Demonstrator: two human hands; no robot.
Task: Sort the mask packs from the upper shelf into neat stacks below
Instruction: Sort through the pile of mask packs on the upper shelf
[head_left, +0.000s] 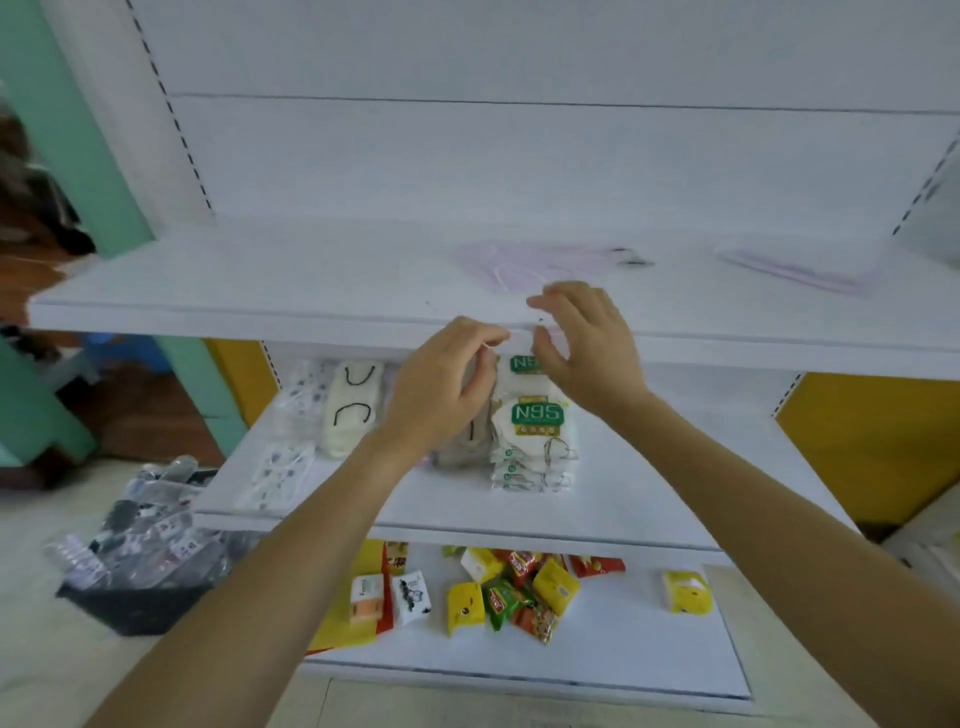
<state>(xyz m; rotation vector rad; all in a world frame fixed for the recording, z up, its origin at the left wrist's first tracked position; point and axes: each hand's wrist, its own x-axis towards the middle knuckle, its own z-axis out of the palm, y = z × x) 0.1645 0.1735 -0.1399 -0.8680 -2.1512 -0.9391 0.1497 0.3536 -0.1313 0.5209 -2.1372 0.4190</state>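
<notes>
A pink mask pack (524, 267) lies near the front of the upper shelf (260, 291), and a second pink pack (800, 270) lies further right. My left hand (447, 384) is at the shelf's front edge, thumb and forefinger pinching a thin pale strip that seems to be the near pack's edge. My right hand (587, 343) hovers beside it, fingers spread and curved over the pack's front corner, gripping nothing. On the middle shelf (675, 499) stand stacks of N95 packs (535, 431), cream masks (350, 410) and patterned packs (278, 473).
The bottom shelf (649, 660) holds several loose snack and tissue packets (511, 592). A dark bin (140, 587) full of clear packets sits on the floor at the left. A green pillar (78, 130) flanks the shelving, with yellow panels (872, 441) behind.
</notes>
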